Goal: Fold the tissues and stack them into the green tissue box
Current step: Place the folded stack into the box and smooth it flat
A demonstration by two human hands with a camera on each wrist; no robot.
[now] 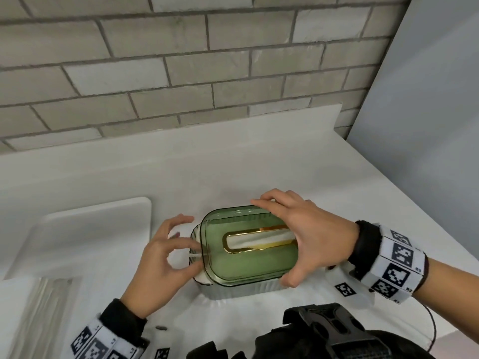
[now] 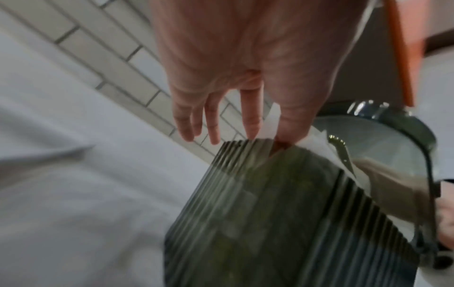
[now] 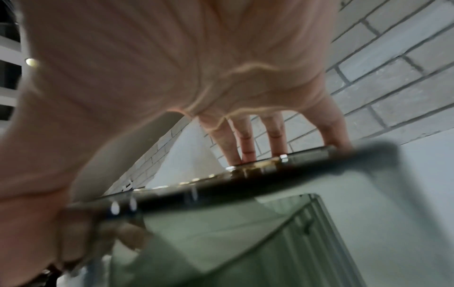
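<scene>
My right hand (image 1: 305, 237) clamps the smooth, rigid lid (image 1: 248, 265) by its long edges over the green tissue box (image 1: 233, 291), mid-table near the front edge. My left hand (image 1: 166, 257) pinches soft tissue (image 1: 197, 237) at the rim; it tears easily, so I tuck gently.

The white wristband (image 1: 396, 263) on the right wrist carries black square code markers with tiny labels, "R2" and "R3" among them. The left wristband (image 1: 103, 345) has similar markers, its labels too small to read.
</scene>
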